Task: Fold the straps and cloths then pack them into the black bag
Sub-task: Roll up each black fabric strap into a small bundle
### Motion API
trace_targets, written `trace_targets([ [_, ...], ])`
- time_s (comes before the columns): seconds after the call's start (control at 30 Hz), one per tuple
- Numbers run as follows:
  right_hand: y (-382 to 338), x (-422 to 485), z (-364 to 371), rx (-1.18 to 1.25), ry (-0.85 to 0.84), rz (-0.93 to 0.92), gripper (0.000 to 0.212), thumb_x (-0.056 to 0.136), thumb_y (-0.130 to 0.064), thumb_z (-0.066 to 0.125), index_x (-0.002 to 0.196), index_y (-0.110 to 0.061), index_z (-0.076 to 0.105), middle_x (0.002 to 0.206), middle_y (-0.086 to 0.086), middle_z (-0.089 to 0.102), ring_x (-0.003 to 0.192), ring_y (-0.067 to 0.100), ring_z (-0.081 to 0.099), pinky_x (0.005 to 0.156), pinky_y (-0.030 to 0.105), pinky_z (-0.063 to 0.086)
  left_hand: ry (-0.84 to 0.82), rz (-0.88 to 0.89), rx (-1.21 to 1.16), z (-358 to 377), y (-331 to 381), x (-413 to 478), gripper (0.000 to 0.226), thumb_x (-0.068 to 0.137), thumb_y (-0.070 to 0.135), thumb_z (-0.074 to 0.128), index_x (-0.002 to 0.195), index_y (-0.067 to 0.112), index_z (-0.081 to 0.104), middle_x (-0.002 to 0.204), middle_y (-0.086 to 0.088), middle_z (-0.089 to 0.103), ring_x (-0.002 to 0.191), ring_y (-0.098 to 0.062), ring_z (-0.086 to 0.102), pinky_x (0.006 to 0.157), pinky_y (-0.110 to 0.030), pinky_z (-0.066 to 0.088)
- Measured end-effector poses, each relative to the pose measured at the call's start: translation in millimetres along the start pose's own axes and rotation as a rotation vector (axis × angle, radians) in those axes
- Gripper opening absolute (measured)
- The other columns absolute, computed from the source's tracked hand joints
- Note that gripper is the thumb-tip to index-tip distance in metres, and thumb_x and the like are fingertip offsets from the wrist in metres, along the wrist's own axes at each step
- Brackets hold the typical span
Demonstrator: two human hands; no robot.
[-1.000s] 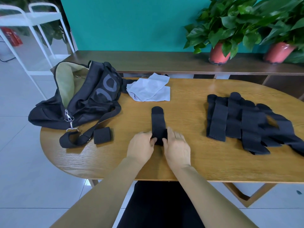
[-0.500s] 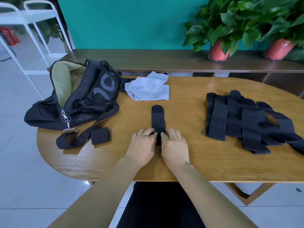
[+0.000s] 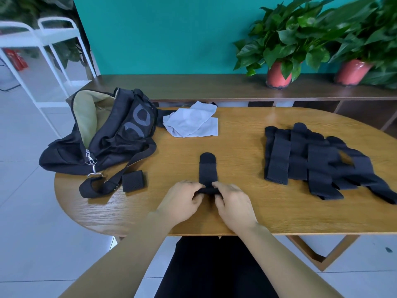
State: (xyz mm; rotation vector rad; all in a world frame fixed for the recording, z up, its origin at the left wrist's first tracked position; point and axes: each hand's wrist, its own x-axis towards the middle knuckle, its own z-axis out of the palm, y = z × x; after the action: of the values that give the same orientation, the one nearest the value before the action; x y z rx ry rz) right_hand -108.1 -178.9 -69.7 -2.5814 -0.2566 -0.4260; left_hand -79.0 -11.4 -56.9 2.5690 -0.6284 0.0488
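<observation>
Strap (image 3: pixel 208 168) is pinched at near end by L hand (image 3: pixel 182 201) & R hand (image 3: pixel 233 203); fold is best kept tight, edges squared.

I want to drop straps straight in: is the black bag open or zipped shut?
Open. The black bag gapes at its top, showing its tan lining.

My single view: head-worn, wide-angle, facing forward and down at the table (image 3: pixel 240 151), close above left hand (image 3: pixel 182 202) and right hand (image 3: pixel 233 203).

office or lounge: oval wooden table (image 3: pixel 247 211), potted plants (image 3: pixel 285 46), teal wall (image 3: pixel 161 35)
</observation>
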Motion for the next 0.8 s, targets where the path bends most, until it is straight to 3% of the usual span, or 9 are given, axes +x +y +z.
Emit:
trace_targets([
  [0.07, -3, 1, 0, 0.034, 0.002, 0.107, 0.04, 0.094, -0.017, 0.051, 0.134, -0.017, 0.05, 0.102, 0.008, 0.065, 0.095, 0.023, 0.06, 0.078, 0.031, 0.047, 0.068, -0.075, -0.099, 2, 4, -1, 0.021, 0.095, 0.021, 0.055, 0.113, 0.019, 0.065, 0.089, 0.002, 0.069, 0.081, -0.014, 0.063, 0.076, -0.035, 0.053],
  [0.17, -8, 7, 7, 0.037, 0.068, 0.193, 0.041, 0.095, -0.023, 0.051, 0.136, -0.016, 0.046, 0.096, 0.008, 0.066, 0.089, 0.023, 0.061, 0.073, 0.031, 0.046, 0.179, -0.183, -0.127, 7, 9, 4, 0.007, 0.092, 0.022, 0.059, 0.094, 0.016, 0.063, 0.089, 0.001, 0.069, 0.082, -0.014, 0.065, 0.074, -0.029, 0.053],
  [0.23, -11, 12, 11, 0.03, 0.092, 0.243, 0.04, 0.096, -0.024, 0.051, 0.134, -0.013, 0.047, 0.094, 0.011, 0.066, 0.088, 0.025, 0.06, 0.071, 0.032, 0.046, 0.215, -0.235, -0.139, 11, 10, 8, 0.009, 0.091, 0.021, 0.061, 0.093, 0.013, 0.063, 0.092, 0.002, 0.068, 0.085, -0.014, 0.065, 0.076, -0.03, 0.053],
  [0.33, -15, 20, 14, 0.001, 0.139, 0.269, 0.03, 0.094, -0.02, 0.055, 0.12, -0.006, 0.058, 0.082, 0.013, 0.063, 0.077, 0.027, 0.059, 0.06, 0.032, 0.043, 0.211, -0.281, -0.165, 12, 10, 16, 0.012, 0.092, 0.02, 0.06, 0.1, 0.013, 0.066, 0.094, 0.004, 0.068, 0.086, -0.012, 0.064, 0.077, -0.027, 0.053],
  [0.47, -15, 28, 22, -0.048, 0.188, 0.267, 0.013, 0.087, -0.015, 0.065, 0.095, -0.004, 0.065, 0.068, 0.01, 0.062, 0.063, 0.025, 0.056, 0.051, 0.027, 0.037, 0.195, -0.319, -0.144, 13, 9, 25, 0.014, 0.094, 0.022, 0.056, 0.088, 0.013, 0.064, 0.079, 0.001, 0.065, 0.072, -0.015, 0.06, 0.063, -0.026, 0.048],
  [0.6, -10, 31, 25, -0.088, 0.194, 0.296, 0.013, 0.086, -0.016, 0.066, 0.08, -0.006, 0.064, 0.072, 0.009, 0.057, 0.055, 0.017, 0.043, 0.049, 0.026, 0.034, 0.17, -0.354, -0.065, 15, 9, 29, 0.027, 0.096, 0.025, 0.053, 0.073, 0.011, 0.056, 0.067, 0.0, 0.056, 0.062, -0.016, 0.054, 0.052, -0.026, 0.038],
  [0.67, -8, 32, 26, -0.093, 0.143, 0.311, 0.018, 0.092, -0.02, 0.059, 0.082, -0.005, 0.063, 0.079, 0.01, 0.057, 0.059, 0.018, 0.045, 0.052, 0.027, 0.038, 0.163, -0.371, -0.031, 14, 12, 31, 0.031, 0.096, 0.026, 0.052, 0.067, 0.014, 0.05, 0.064, 0.002, 0.05, 0.06, -0.015, 0.049, 0.051, -0.024, 0.031],
  [0.8, -9, 33, 25, -0.11, 0.128, 0.307, 0.019, 0.093, -0.022, 0.056, 0.086, -0.006, 0.064, 0.084, 0.01, 0.058, 0.064, 0.022, 0.055, 0.055, 0.029, 0.044, 0.143, -0.377, -0.025, 13, 12, 31, 0.031, 0.097, 0.026, 0.052, 0.068, 0.014, 0.051, 0.064, 0.001, 0.051, 0.062, -0.017, 0.051, 0.054, -0.025, 0.033],
])
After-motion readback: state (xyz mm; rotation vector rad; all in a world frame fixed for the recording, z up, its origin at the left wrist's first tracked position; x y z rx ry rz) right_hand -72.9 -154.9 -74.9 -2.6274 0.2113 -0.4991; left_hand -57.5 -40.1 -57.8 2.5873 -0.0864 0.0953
